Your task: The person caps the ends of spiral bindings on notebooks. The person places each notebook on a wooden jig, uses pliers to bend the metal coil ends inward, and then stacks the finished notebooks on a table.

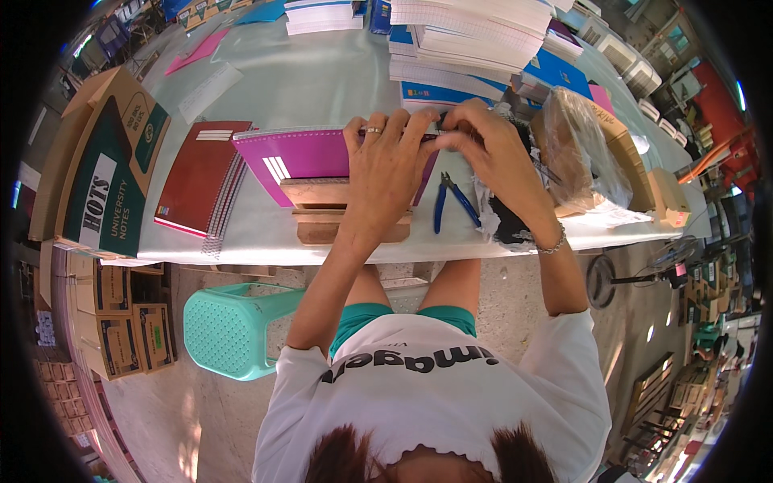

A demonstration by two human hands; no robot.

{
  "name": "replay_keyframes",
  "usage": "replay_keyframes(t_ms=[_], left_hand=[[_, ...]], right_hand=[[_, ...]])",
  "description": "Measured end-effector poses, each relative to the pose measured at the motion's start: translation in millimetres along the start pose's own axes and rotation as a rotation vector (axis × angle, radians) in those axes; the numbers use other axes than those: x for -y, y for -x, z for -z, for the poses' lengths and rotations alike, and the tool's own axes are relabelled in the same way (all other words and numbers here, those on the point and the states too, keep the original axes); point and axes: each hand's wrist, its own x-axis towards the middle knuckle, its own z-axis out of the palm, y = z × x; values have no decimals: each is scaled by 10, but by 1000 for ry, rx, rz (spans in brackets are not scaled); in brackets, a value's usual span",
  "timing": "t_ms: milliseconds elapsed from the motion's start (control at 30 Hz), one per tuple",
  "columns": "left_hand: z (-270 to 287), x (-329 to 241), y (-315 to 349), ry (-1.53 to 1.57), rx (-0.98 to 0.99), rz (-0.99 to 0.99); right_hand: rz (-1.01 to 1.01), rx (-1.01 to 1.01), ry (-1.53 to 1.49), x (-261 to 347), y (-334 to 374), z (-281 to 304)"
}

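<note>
A purple notebook stands on edge in a wooden block holder, with a row of small holes along its upper edge. My left hand lies across the notebook's face, its fingers bent over that top edge and gripping it. At the top right corner, my right hand has thumb and forefinger pinched together close to my left fingertips. Something thin and dark shows between the hands, too small to name. Cutting pliers with blue handles rest on the table just right of the notebook.
Red-brown spiral notebooks lie left, beside a green and brown carton. Tall stacks of ruled paper rise at the back. A carton with clear plastic sits right. A mint-green stool stands below the table's front edge.
</note>
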Motion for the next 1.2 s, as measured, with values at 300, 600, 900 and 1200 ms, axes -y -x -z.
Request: replay_keyframes(t_ms=[300, 600, 900, 1200], left_hand=[[125, 107, 61, 159, 103, -171], [88, 63, 111, 193, 30, -177], [85, 32, 73, 210, 56, -157], [57, 73, 70, 236, -26, -162]], right_hand=[[-537, 647, -491, -585, -359, 193], [-110, 589, 301, -2227, -183, -516], [-92, 398, 482, -2018, -101, -413], [-294, 377, -441, -440, -426, 222]])
